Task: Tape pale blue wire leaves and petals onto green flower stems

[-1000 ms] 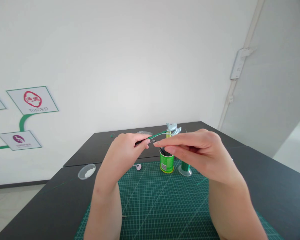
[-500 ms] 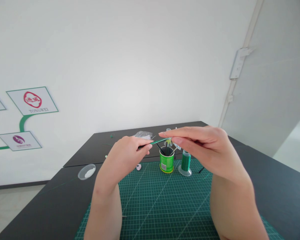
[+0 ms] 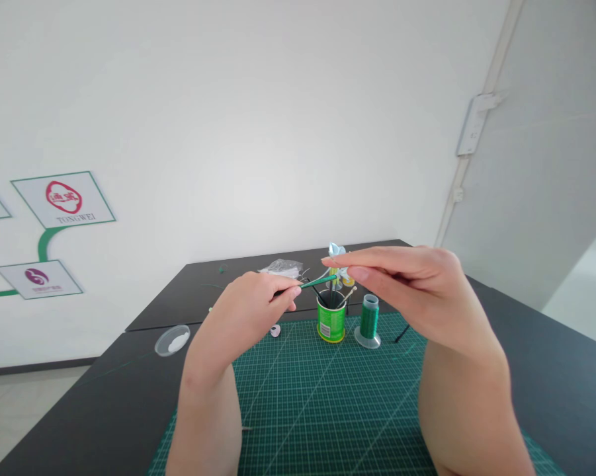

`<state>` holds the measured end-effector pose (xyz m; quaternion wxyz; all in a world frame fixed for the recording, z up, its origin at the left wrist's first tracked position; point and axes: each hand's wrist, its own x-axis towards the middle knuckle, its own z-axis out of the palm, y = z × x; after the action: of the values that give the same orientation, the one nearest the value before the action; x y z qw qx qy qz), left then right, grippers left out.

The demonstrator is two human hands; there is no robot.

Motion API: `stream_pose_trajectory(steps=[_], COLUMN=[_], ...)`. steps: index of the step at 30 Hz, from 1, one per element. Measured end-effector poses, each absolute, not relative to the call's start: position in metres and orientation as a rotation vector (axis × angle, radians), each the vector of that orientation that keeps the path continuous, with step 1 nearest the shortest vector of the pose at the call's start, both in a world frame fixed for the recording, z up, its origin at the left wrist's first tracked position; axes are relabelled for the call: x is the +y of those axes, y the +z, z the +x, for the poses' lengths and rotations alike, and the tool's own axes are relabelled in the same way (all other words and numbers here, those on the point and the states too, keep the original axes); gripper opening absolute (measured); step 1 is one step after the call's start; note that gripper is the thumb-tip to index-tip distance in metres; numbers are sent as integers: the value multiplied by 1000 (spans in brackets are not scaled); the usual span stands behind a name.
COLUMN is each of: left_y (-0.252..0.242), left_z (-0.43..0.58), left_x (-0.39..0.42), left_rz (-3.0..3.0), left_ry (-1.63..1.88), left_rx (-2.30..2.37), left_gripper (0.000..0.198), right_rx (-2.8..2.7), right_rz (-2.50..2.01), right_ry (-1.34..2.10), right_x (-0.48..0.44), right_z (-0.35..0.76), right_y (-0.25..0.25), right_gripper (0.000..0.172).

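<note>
My left hand (image 3: 251, 311) is closed, pinching a thin green stem-like stick (image 3: 320, 281) between thumb and fingers. The stick points right, its far end free in the air above a green cup. My right hand (image 3: 411, 284) is just right of that end, index finger stretched out over the thumb with a gap between their tips. I see nothing clearly held in it; a very fine thread there would be too small to make out. Behind the fingertips are pale blue petal-like pieces (image 3: 335, 249), partly hidden by the right hand.
The green cup (image 3: 331, 325) holds several thin tools. Beside it stands a spool of green thread (image 3: 370, 320) on the cutting mat (image 3: 322, 403). A clear dish (image 3: 171, 341) with white contents lies left, a plastic bag (image 3: 282, 267) behind, and a black item (image 3: 401, 333) at right.
My right fingers have come off the stick's end and risen slightly, the thumb and index tips parting. The stick's tip and the pale blue pieces behind now show. My left hand keeps its pinch.
</note>
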<state>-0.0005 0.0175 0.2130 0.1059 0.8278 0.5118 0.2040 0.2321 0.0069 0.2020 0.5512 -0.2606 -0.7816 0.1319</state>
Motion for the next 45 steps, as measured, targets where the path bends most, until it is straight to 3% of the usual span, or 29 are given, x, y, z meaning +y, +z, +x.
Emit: stream_pose_trajectory(steps=[21,27,35,45], left_y=[210,212,210,209], left_z=[-1,-4,-10,-13], left_x=[11,1,13,27], left_rz=[2540,2458,2207,2089], left_ry=[599,762,1287,1355], left_rx=[1322,1317,1468,1549], left_gripper=[19,19,16,25], right_rx=[-1865,-2069,-2346,-2552], right_rz=[-862,-882,-778,-410], right_ry=[408,597,712,873], right_x=[61,84,82,56], right_z=[236,234,231,238], right_y=[195,189,187,200], right_gripper=[27,30,25,28])
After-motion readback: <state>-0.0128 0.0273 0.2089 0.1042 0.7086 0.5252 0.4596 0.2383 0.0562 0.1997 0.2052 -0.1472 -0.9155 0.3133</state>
